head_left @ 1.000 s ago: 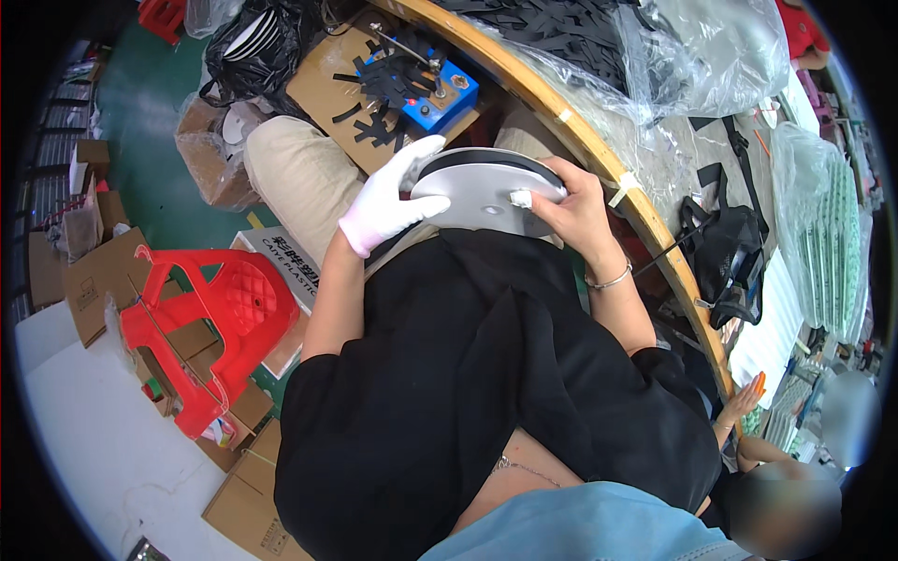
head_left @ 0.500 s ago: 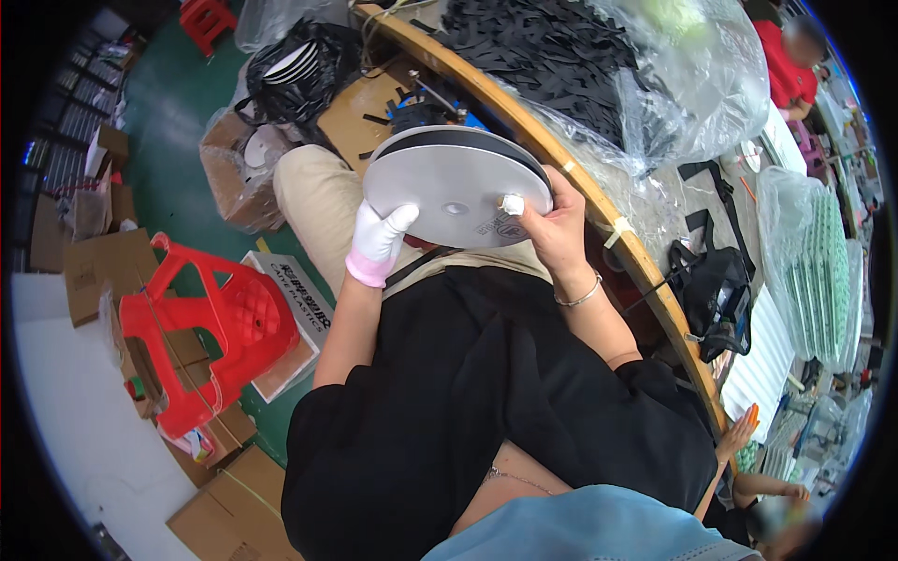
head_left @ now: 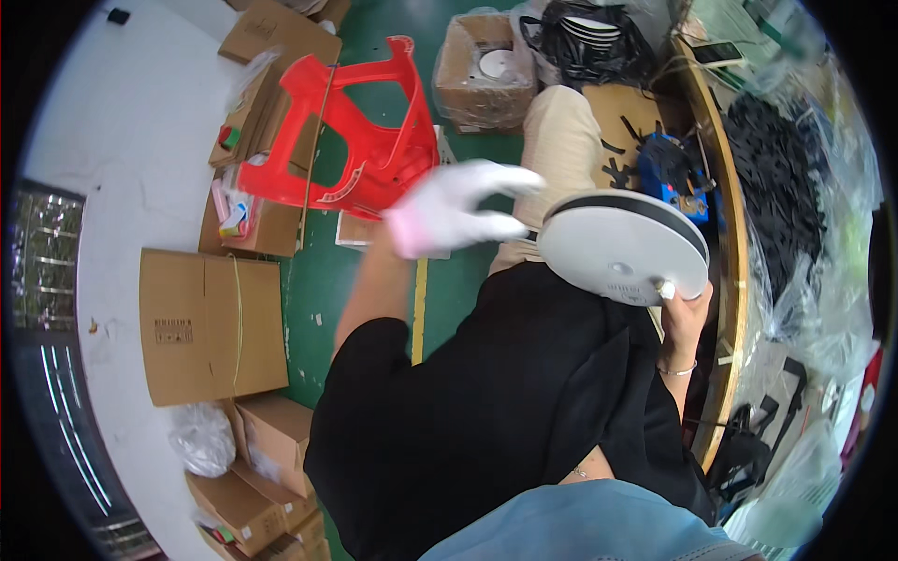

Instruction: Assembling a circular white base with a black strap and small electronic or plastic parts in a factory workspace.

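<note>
My right hand grips a white plastic reel by its lower right rim, the wrapped thumb on its face. Black strap is wound between the reel's two round flanges. The reel is tilted above my lap. To its left, my white-gloved left hand is off the reel, fingers and thumb spread apart and somewhat blurred. A short dark strip end shows between the reel's left edge and my gloved fingers; whether they touch it I cannot tell.
An upturned red plastic stool stands left, beside cardboard boxes. Beyond my knee are an open carton and a black bag of white discs. A wooden-edged table at right bears black strips; a blue device sits beside it.
My left hand has let go of the reel and moved left, opening. My right hand still holds the reel. The view has swung left, bringing more boxes and the wall in.
</note>
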Tool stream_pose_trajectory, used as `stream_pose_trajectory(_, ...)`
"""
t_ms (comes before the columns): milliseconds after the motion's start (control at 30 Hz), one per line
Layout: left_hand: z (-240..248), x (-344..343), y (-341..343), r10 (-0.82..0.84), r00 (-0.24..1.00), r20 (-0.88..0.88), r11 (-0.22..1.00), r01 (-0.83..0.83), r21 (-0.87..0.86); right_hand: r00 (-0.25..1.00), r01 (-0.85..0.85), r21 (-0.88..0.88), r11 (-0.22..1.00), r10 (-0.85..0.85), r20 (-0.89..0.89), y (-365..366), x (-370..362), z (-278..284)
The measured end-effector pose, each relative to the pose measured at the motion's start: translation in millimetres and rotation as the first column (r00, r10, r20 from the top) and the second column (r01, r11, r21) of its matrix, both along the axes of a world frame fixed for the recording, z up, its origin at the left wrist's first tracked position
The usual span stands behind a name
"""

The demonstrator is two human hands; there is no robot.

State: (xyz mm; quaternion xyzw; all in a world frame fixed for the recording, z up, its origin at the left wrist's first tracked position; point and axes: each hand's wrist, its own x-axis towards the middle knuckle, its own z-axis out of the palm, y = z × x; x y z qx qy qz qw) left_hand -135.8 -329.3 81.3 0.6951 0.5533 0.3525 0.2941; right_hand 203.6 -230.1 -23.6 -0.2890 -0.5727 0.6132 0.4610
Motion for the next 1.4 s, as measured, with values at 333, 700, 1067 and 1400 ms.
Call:
stream_pose_trajectory(333, -109.4, -370.6, -123.1, 0.926, 0.340, -0.166, 0.331, -0.940, -0.077, 0.994, -0.036, -0.040, 0.999, 0.031, -0.100, -9.0, -14.9, -5.0)
stream_pose_trajectory(700, -125.3, -337.7, -128.0, 0.783, 0.231, 0.577, 0.609, -0.471, -0.638, 0.925, -0.280, 0.010, 0.960, 0.267, 0.271, 8.6, -73.3, 22.4)
stream_pose_trajectory(1067, -100.0, -294.0, -124.4, 0.328, -0.127, 0.936, 0.909, -0.229, -0.349, 0.775, -0.625, -0.173, 0.761, 0.631, -0.021, -32.2, -248.9, 72.5)
stream_pose_trajectory(1400, -100.0, -287.5, -65.0, 0.115, -0.053, 0.992, 0.968, -0.220, -0.124, 0.680, -0.726, -0.089, 0.682, 0.692, -0.241, -64.0, -382.5, 126.9)
